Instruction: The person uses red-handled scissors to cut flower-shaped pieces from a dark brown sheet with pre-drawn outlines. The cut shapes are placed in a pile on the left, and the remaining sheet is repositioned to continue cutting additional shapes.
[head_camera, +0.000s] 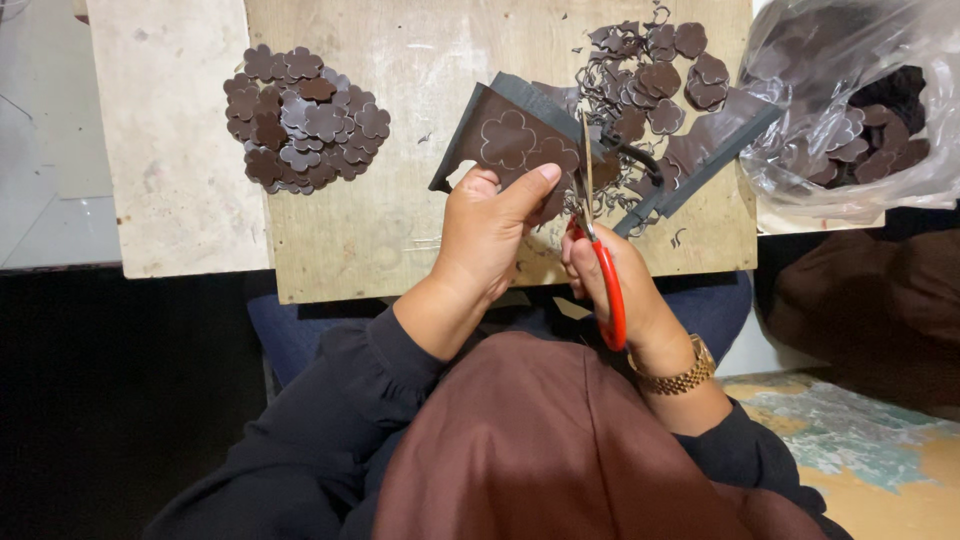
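- Our left hand (490, 225) pinches the dark brown sheet (515, 140) over the middle of the wooden bench (400, 230), thumb pressed flat on top.
- Our right hand (610, 275) is closed through the red-handled scissors (598, 250), blades at the sheet's right edge.
- We judge clean cutting needs us to turn the sheet, not the scissors, following the traced flower outline (507, 140).
- Finished flower pieces (305, 120) lie far left, well apart; offcuts (650, 85) far right.

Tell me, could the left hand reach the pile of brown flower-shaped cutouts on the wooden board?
Probably yes: bare board lies between, though the left hand holds a brown sheet.
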